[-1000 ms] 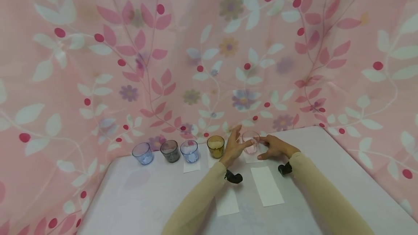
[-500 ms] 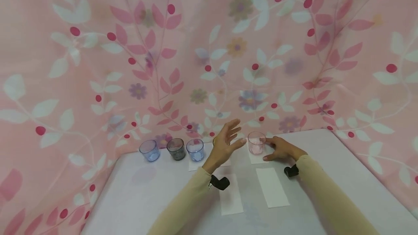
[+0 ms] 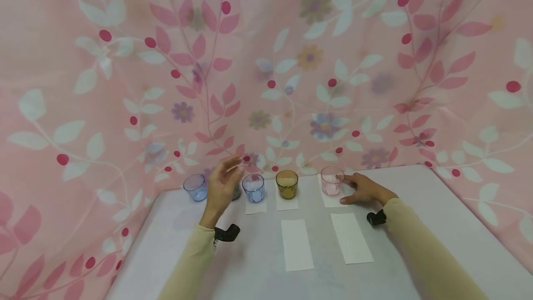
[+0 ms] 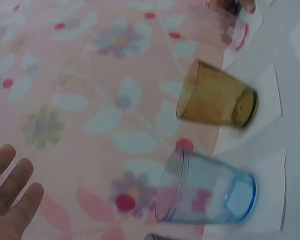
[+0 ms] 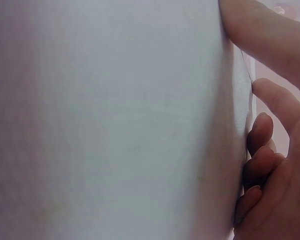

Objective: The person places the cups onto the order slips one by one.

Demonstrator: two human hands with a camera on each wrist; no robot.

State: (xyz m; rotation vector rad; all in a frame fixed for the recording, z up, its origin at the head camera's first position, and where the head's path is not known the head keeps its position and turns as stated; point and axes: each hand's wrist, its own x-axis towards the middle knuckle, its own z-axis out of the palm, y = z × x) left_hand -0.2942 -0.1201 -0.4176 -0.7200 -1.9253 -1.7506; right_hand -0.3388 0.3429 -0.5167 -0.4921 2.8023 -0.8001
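In the head view my left hand [image 3: 222, 186] is raised, fingers loosely bent and holding nothing, in front of a dark grey glass [image 3: 236, 192] that it mostly hides. A pale blue glass [image 3: 195, 186] stands left of it. To its right are a clear blue glass [image 3: 254, 190] and an amber glass [image 3: 287, 186], each on white paper. My right hand [image 3: 364, 190] rests low at the right of a pink glass [image 3: 331, 184], its index fingertip at the glass wall and thumb near the table. The right wrist view shows that hand's fingers [image 5: 262, 127] against the pale surface.
Two white paper strips lie nearer me on the table, a left strip [image 3: 297, 244] and a right strip [image 3: 351, 239]. Behind the row of glasses hangs a pink flowered curtain [image 3: 266, 59]. A black wrist device [image 3: 226, 233] sits at my left cuff.
My left hand has moved left from beside the pink glass, past the amber and clear blue glasses, to the grey one. My right hand stays beside the pink glass. The view has shifted slightly.
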